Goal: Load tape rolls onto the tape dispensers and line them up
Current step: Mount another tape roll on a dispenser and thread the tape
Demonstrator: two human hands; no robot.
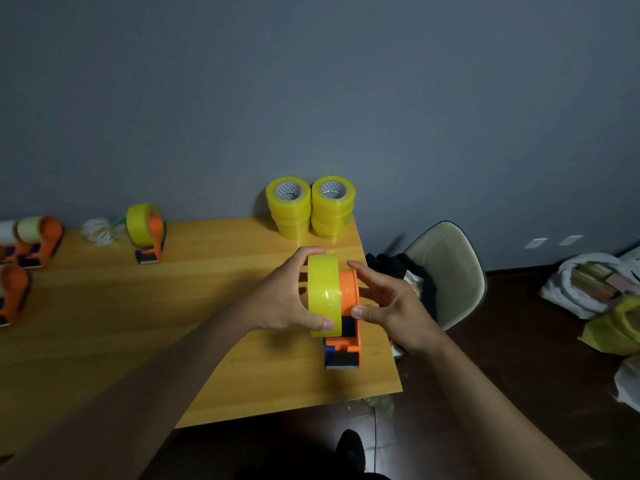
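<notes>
The left hand [287, 292] grips a translucent yellow roll of packing tape [323, 294] standing on edge — its fingers curl over the top of the roll and its thumb presses the lower front of the rim. The roll sits against the orange plastic hub of an orange and blue handheld tape dispenser [346, 327], which stands on the orange-brown wooden table [138, 323] near its right edge, directly below both thumbs. The right hand [388, 306] is spread wide, fingers reaching round the far side of the orange hub, thumb tip touching its near edge; whether the fingers press the hub cannot be told. Beyond the fingertips, by the grey wall, stand two stacks of yellow tape rolls [311, 209]. Well left of the left hand stands a loaded orange dispenser [147, 233] — more orange dispensers [31, 242] lie at the table's left edge.
</notes>
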